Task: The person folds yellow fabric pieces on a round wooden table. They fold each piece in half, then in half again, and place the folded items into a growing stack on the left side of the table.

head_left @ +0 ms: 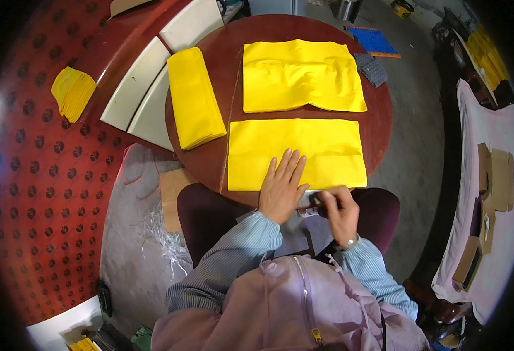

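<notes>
My left hand [281, 190] lies flat with fingers stretched out, pressing on the near edge of a yellow fabric-like sheet [304, 140]. The sheet is spread at the front of the round dark red table [225, 41], with a crease running across it. Just past the table's front edge, my right hand [342, 213] is curled closed beside the sheet's lower edge. A small dark and whitish object shows at its fingertips, too blurred to name. Beyond the front sheet lies a wrinkled yellow stack [301, 76]. On the table's left rests a long folded yellow stack [195, 96].
A grey textured pad [371, 69] sits at the table's right edge, near a blue panel [374, 42] beyond it. Pale curved seats [146, 82] adjoin the table's left. Another yellow bundle [73, 93] lies on the red patterned surface. Opened cardboard boxes [497, 181] rest at right.
</notes>
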The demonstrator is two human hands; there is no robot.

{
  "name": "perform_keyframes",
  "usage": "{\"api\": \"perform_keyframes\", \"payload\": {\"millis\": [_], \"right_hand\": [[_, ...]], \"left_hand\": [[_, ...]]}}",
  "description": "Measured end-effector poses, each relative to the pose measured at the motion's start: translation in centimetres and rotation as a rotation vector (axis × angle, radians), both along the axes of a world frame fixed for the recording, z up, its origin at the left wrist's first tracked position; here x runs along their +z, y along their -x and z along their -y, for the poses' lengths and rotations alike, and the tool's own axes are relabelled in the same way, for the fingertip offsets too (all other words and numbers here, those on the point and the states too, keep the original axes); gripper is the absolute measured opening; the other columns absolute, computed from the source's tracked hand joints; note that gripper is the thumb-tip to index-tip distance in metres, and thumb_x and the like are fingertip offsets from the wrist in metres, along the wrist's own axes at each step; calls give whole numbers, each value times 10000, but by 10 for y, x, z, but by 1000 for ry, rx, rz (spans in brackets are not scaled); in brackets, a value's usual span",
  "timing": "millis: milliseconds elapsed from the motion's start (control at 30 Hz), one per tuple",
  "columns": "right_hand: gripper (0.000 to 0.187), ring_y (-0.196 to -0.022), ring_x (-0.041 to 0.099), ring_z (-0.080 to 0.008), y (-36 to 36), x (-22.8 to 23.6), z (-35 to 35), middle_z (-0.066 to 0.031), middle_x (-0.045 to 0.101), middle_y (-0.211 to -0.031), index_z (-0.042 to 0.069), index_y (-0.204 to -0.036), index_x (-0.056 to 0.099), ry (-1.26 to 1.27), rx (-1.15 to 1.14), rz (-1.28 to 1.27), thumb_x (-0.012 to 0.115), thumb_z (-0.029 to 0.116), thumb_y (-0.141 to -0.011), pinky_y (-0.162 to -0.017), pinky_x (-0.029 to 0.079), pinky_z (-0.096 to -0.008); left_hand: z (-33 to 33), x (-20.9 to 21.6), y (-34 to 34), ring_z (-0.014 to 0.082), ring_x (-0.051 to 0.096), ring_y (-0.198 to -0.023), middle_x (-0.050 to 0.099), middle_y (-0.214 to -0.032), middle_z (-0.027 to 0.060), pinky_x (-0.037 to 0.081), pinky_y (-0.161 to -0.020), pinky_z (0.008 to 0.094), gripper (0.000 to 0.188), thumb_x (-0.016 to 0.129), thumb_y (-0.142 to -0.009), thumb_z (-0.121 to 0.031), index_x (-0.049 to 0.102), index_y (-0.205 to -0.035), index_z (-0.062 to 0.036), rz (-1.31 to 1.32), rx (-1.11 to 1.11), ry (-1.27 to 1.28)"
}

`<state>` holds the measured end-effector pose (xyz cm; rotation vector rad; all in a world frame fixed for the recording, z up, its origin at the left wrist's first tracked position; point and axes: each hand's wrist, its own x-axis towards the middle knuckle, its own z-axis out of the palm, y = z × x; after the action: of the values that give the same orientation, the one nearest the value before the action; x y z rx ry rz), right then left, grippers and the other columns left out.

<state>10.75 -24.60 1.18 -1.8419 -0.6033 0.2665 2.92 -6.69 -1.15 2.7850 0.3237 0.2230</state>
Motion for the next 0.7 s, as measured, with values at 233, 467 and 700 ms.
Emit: {"api": "perform_keyframes", "payload": {"millis": [233,467,700], "right_hand": [[655,-1640,274,-258,-39,-18,-44,-75,355,-1753,145,-1677,385,638,324,672,527,424,-1102,-1328,181,-533],[701,-1649,251,-219,-61,-20,-3,-41,331,-1767,161,-1694,357,817,228,727,578,368,-1062,-1334,142,-537],[596,-1664,202,-265,-94,-20,42,-74,291,-1779,149,-1697,341,853,151,630,482,273,-1131,-1338,115,-565]], "left_hand": [[-3,3,-4,270,215,-1660,317,-1763,114,117,-1339,545,730,578,-1072,-362,324,-1688,-64,-102,52,-92],[-51,7,42,342,288,-1636,351,-1736,201,203,-1311,597,775,704,-996,-264,376,-1649,-4,62,79,-81],[-80,2,64,382,316,-1620,392,-1697,255,224,-1307,605,747,716,-984,-206,405,-1614,49,123,31,-141]]}}
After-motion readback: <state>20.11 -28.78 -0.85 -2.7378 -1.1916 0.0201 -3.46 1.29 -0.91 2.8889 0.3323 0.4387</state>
